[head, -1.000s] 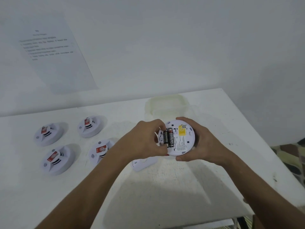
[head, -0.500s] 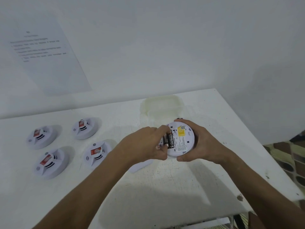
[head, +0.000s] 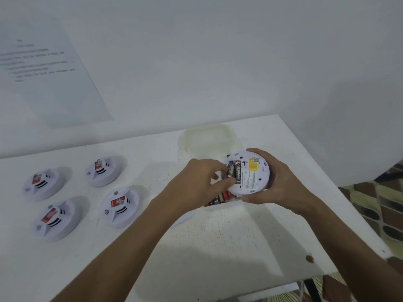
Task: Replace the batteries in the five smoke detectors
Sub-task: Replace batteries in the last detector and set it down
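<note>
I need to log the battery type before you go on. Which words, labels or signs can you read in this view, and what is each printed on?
"EVEREADY": on the black battery seated in the round white smoke detector.
Yellow sticker on that detector: print too small to read.
Small black print below the sticker: unreadable.
Red labels on the four white detectors on the table: a round emblem, no legible words.
Paper sheet on the wall: lines of text, blurred.

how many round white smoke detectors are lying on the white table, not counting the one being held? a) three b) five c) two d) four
d) four round white smoke detectors lie in a two-by-two group at the left of the white table; the fifth detector is held up by the right hand.
</note>
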`<state>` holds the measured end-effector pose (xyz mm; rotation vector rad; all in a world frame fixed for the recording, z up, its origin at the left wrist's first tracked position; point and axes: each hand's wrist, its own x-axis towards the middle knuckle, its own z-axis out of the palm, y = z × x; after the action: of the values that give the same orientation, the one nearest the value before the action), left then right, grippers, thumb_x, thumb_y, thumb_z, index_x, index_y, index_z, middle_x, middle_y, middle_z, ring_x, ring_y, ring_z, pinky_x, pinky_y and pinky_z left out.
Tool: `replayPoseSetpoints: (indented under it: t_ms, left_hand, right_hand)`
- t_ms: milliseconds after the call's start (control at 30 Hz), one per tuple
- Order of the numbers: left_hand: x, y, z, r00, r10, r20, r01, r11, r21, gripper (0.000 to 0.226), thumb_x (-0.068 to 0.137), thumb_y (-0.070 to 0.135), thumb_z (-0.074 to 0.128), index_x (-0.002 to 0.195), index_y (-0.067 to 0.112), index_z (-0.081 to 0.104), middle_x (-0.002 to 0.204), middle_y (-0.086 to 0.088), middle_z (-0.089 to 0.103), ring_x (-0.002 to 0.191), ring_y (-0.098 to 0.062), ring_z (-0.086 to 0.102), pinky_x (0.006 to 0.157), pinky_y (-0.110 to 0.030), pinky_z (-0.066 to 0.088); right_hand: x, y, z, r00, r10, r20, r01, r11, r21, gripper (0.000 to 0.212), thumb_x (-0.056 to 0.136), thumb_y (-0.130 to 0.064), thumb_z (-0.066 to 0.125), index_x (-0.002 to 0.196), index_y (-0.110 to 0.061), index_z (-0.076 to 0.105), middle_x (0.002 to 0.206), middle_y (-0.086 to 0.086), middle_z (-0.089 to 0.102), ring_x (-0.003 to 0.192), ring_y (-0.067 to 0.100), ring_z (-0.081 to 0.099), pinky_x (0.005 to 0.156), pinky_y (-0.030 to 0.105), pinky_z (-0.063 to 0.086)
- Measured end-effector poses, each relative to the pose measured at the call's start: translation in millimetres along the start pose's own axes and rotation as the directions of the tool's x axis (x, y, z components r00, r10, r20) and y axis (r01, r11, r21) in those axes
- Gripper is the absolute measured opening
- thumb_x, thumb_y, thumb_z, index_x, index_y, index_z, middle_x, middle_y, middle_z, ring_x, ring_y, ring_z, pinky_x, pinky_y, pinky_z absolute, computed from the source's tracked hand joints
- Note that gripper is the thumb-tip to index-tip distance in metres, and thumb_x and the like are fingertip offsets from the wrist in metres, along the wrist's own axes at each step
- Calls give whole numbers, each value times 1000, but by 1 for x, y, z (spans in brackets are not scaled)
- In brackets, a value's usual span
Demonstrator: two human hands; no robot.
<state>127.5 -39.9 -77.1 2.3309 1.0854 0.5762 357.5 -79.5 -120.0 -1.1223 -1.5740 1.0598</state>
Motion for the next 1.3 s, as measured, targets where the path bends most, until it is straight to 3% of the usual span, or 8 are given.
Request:
replayPoseSetpoints:
  t_ms: [100, 200, 333, 500, 600, 1067, 1200, 1300]
  left_hand:
    - [14, 11, 4, 992, -2, -129, -1, 1000, -29, 19, 94, 30, 60, 101, 18, 74, 92, 9, 73, 77, 3, 66, 59, -12, 50]
    - [28, 13, 5, 971, -109, -212, 68, 979, -193, 13, 92, 25, 60, 93, 24, 73, 79, 18, 69, 68, 3, 67, 61, -18, 55]
    - [39, -1, 17, 958, -265, -113, 220, 926, -306, 19, 87, 23, 62, 77, 39, 68, 73, 11, 71, 67, -19, 69, 63, -40, 60]
    - [47, -21, 53, 922, -371, 109, 384, 912, -144, 14, 86, 28, 65, 99, 29, 68, 88, 15, 70, 75, -5, 66, 60, -17, 46]
    - [54, -26, 68, 900, -420, 115, 435, 884, -173, 9, 82, 27, 68, 91, 26, 68, 84, 12, 71, 70, -1, 67, 61, -14, 48]
    - [47, -17, 79, 930, -367, 4, 364, 922, -130, 21, 90, 25, 65, 110, 26, 71, 96, 14, 69, 67, 4, 61, 57, -2, 40]
    - [42, 15, 60, 978, -192, -85, 160, 944, -290, 17, 81, 35, 66, 97, 41, 63, 105, 19, 62, 81, 4, 62, 60, -8, 46]
    - [42, 32, 48, 995, -50, 81, 67, 972, -227, 32, 73, 47, 69, 102, 50, 54, 115, 21, 52, 97, 3, 58, 68, -12, 51]
  right_hand:
    - [-4, 2, -12, 999, 3, -49, -3, 1000, -16, 90, 58, -3, 93, 137, -19, 52, 125, -2, 66, 118, 21, 62, 87, 27, 57]
    - [-14, 6, -26, 996, 21, -89, -23, 1000, -21, 89, 58, -3, 93, 136, -19, 53, 125, -4, 65, 118, 18, 62, 85, 25, 57]
    - [-32, 15, -51, 987, 60, -152, -61, 998, -1, 90, 59, 4, 92, 135, -24, 54, 129, -2, 65, 120, 18, 62, 91, 40, 58]
    - [-47, 24, -70, 980, 89, -177, -89, 996, 11, 92, 55, -4, 93, 136, -22, 53, 127, -2, 65, 120, 18, 61, 93, 39, 58]
    - [-52, 26, -74, 987, 79, -137, -78, 997, 14, 90, 58, -2, 93, 136, -23, 54, 126, -1, 64, 118, 18, 61, 88, 33, 59]
    - [-42, 24, -67, 999, 49, -21, -48, 997, 54, 90, 58, -5, 91, 135, -28, 52, 129, -6, 62, 123, 16, 58, 88, 26, 57]
    - [-35, 21, -61, 999, 47, 26, -49, 996, 72, 96, 57, -6, 92, 140, -21, 47, 131, -3, 61, 125, 23, 57, 89, 36, 58]
    - [-30, 19, -56, 998, 25, 64, -31, 995, 95, 97, 58, -3, 92, 142, -21, 47, 131, 0, 60, 123, 26, 58, 87, 38, 60]
